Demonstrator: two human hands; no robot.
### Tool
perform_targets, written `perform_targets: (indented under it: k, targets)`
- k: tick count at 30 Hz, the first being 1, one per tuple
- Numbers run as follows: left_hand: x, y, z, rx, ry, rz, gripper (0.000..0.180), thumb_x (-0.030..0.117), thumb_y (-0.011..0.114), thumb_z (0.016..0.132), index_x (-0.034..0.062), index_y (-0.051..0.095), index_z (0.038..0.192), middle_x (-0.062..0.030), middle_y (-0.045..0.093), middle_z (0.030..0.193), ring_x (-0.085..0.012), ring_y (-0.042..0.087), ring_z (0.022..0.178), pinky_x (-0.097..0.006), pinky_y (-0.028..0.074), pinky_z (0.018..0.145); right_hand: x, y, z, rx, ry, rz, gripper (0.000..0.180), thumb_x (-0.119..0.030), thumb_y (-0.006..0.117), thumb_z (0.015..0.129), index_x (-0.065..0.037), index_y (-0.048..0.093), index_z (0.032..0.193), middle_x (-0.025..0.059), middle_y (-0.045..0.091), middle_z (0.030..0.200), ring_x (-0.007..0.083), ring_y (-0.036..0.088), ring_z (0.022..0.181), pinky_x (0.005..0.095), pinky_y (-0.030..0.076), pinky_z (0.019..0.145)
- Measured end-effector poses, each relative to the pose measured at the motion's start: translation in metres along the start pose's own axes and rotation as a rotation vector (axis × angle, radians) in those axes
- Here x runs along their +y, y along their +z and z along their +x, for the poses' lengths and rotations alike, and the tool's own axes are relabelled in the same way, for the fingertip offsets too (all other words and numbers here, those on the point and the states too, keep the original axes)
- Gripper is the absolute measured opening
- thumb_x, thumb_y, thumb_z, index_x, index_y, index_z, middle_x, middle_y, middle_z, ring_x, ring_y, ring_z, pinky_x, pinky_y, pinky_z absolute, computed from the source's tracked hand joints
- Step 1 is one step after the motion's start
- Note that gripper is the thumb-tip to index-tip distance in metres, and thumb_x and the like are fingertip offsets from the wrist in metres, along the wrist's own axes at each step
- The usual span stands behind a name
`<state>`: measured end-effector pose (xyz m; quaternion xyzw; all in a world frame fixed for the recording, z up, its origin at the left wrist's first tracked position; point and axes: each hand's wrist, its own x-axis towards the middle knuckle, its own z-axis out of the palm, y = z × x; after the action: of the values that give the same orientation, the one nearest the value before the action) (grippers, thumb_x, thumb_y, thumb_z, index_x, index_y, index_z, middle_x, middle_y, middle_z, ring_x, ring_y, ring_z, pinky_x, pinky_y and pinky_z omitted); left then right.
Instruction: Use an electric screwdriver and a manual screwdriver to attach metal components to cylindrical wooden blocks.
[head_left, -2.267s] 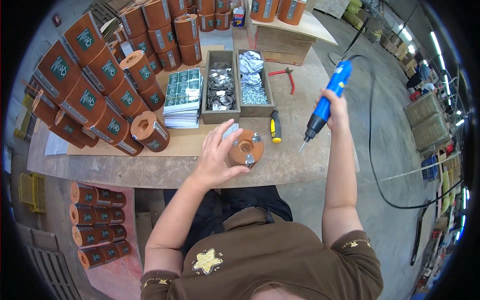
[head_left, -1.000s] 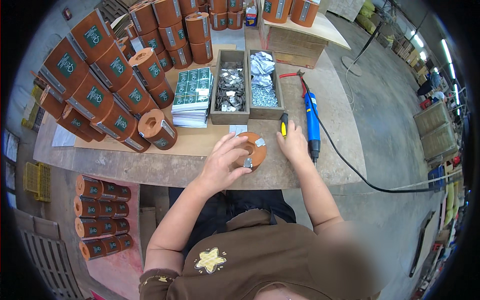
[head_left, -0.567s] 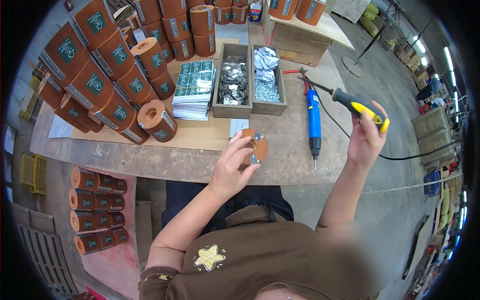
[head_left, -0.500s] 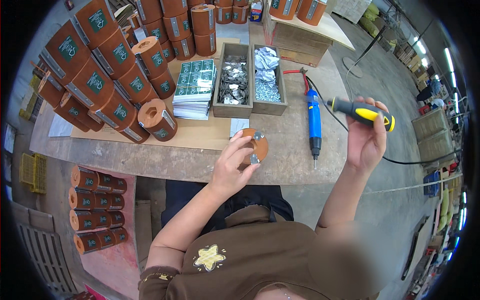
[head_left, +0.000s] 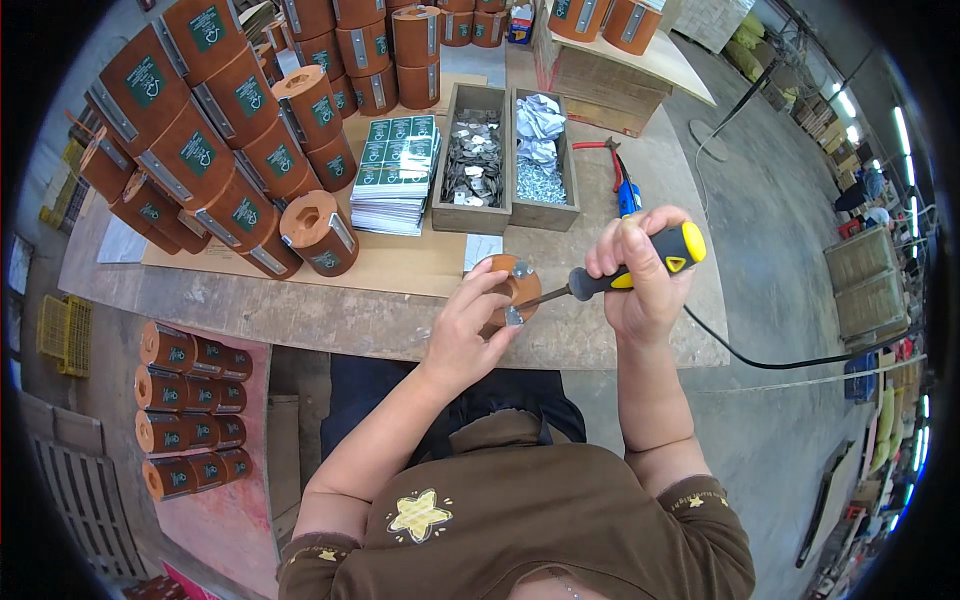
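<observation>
My left hand [head_left: 463, 325] is wrapped over a brown-orange cylinder [head_left: 526, 285] standing on the table near its front edge. Two small metal clips sit on the cylinder's upper rim, one at the far side and one at the near side. In my right hand [head_left: 645, 280] is a screwdriver [head_left: 592, 284] with a black and yellow handle. Its shaft points left and its end meets the cylinder beside the near clip; exact contact is hard to see. Behind my right hand lies a blue power screwdriver [head_left: 628, 200], mostly hidden.
Red-handled pliers [head_left: 614, 165] lie beyond the right hand. Wooden boxes hold metal clips [head_left: 475, 165] and screws [head_left: 540, 182]. Stacked labels [head_left: 392, 185] stand beside them, with piled brown cylinders [head_left: 205, 155] at left. A black cable [head_left: 790, 362] runs right. More cylinders rest on a low pink stand [head_left: 258, 410].
My right hand has swung left and turned the screwdriver, bringing its shaft from the raised position at the right to the cylinder. My left hand stays on the cylinder.
</observation>
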<state>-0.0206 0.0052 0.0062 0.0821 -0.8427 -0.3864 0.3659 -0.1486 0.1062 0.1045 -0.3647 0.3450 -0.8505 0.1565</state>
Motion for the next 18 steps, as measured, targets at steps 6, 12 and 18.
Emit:
perform_targets:
  k: [6,12,18]
  targets:
    - [0.0002,-0.0009,0.0007,0.000,-0.002,0.007,0.028,0.004,0.072,0.058,0.0010,0.059,0.082,-0.0154,0.055,0.110,-0.0337,0.046,0.114,-0.039,0.041,0.091,0.0030,0.0024,-0.0023,-0.023,0.006,-0.052,0.022,0.006,0.057,0.078,-0.005,0.041,0.088,0.0070,0.052,0.068,0.0140,0.051,0.054,0.0289,0.045,0.050]
    - [-0.0004,-0.0007,0.0009,0.005,0.001,0.012,0.028,0.004,0.073,0.058,0.0012,0.059,0.082,-0.0151,0.055,0.109,-0.0330,0.046,0.114,-0.039,0.041,0.092,0.0026,0.0053,-0.0023,-0.098,0.000,-0.022,0.023,0.007,0.057,0.076,-0.005,0.040,0.086,0.0076,0.052,0.068,0.0133,0.052,0.056,0.0275,0.045,0.051]
    - [-0.0023,-0.0036,-0.0013,-0.003,0.016,-0.032,0.037,0.005,0.074,0.057,0.0017,0.057,0.090,-0.0160,0.052,0.115,-0.0337,0.044,0.116,-0.039,0.038,0.094,-0.0012,0.0080,-0.0037,-0.223,0.017,-0.117,0.025,0.007,0.058,0.075,-0.005,0.039,0.086,0.0089,0.052,0.066,0.0132,0.052,0.057,0.0261,0.045,0.051]
